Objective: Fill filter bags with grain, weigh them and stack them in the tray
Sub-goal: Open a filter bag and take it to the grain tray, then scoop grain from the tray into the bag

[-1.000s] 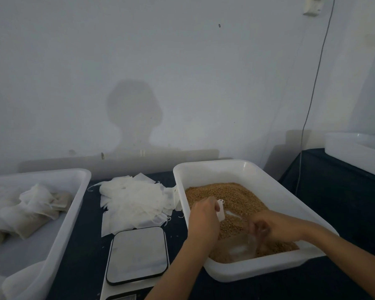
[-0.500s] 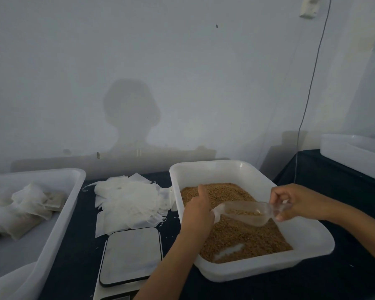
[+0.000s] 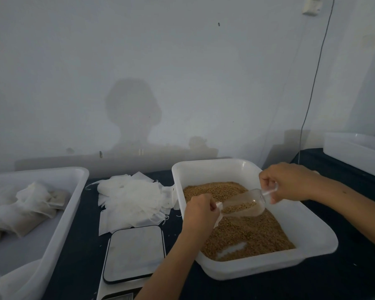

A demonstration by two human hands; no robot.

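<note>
Fingers (image 3: 268,185) of the right hand (image 3: 290,182) pinch the scoop (image 3: 243,205) handle; its long axis slopes down-left, mouth touching the filter bag (image 3: 218,210) gripped by the left hand (image 3: 200,211) above the grain bin (image 3: 312,232). Tilting further should pour.

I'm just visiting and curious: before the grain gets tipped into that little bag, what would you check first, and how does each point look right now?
1. Scoop loaded with grain: ok.
2. Right hand grips the scoop handle: ok.
3. Left hand holds the filter bag: ok.
4. Scoop mouth sits at the bag's opening: cannot tell, the hand hides most of the bag.
5. Pouring happens over the grain tub, so spills fall back in: ok.
6. Scale platform free for weighing: ok.
</note>
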